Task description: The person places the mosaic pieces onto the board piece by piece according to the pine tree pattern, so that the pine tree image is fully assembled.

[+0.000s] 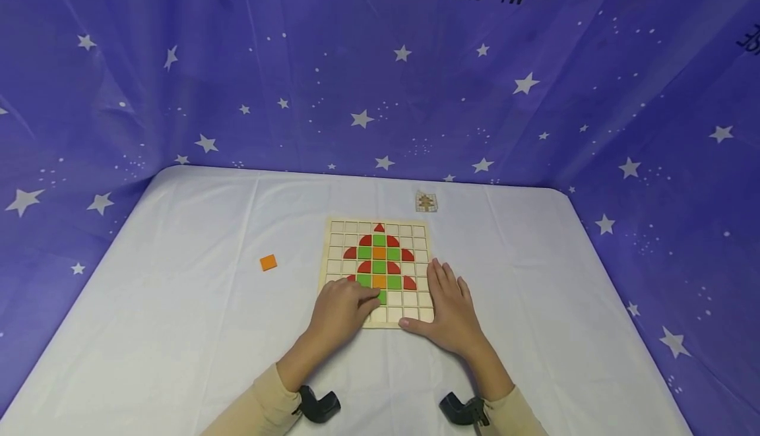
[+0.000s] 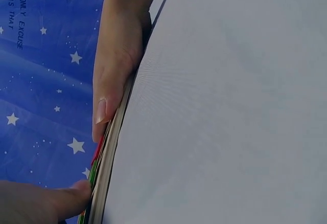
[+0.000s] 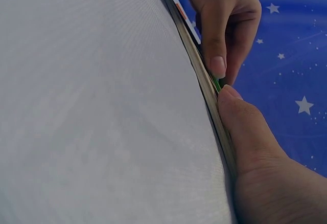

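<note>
A square wooden grid board [image 1: 419,231] lies on the white table with red, green and orange pieces forming a tree shape. My left hand [image 1: 340,307] is over its lower left part, thumb and index finger pinching a green square tile [image 1: 382,298] in the sixth row, below an orange square [image 1: 379,281]. The left hand covers several cells there. My right hand [image 1: 454,314] rests along the board's right edge, fingers straight and thumb spread to the front edge. In the right wrist view, the left thumb and finger [image 3: 218,66] meet at the green piece.
A loose orange square tile [image 1: 268,262] lies on the table left of the board. Behind the board is a small picture card [image 1: 426,202] with a tree pattern. A purple star-printed curtain [image 1: 356,80] surrounds the white-covered table [image 1: 196,304].
</note>
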Motion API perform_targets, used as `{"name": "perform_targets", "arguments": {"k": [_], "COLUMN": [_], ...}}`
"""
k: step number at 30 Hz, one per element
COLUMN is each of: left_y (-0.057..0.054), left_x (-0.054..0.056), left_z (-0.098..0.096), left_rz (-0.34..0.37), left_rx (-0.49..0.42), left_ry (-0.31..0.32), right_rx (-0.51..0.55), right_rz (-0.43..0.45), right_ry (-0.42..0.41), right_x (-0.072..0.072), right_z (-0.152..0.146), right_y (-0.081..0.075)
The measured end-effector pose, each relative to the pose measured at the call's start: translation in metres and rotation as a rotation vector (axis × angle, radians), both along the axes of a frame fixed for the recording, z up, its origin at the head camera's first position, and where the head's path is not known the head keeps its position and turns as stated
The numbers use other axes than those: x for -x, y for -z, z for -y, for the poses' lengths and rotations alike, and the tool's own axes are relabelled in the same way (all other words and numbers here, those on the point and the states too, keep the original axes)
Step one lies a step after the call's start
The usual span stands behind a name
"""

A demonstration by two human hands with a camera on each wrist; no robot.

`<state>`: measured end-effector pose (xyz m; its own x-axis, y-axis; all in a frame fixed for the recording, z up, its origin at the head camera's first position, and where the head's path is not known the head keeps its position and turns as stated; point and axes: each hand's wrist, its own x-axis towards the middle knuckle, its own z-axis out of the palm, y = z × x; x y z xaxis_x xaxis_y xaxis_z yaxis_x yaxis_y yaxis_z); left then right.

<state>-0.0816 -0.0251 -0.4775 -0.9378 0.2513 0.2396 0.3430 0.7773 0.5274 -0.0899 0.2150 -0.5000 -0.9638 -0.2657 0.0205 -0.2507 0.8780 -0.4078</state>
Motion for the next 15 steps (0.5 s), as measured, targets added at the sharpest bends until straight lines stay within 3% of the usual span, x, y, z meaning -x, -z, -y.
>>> {"name": "perform_targets", "arguments": {"k": [8,15], "left_y": [-0.005,-0.008], "left_x": [-0.004,0.004], "left_z": [0.017,0.066], "left_rz": [-0.025,-0.018], "left_rx": [-0.043,-0.034], "left_ry": [0.018,-0.153], "right_rx": [-0.006,0.006], "right_rz": [0.018,0.032], "right_ry": [0.0,0.0], "right_x": [0.0,-0.001], "right_z": [0.001,0.002], "right_y": [-0.002,-0.006]}}
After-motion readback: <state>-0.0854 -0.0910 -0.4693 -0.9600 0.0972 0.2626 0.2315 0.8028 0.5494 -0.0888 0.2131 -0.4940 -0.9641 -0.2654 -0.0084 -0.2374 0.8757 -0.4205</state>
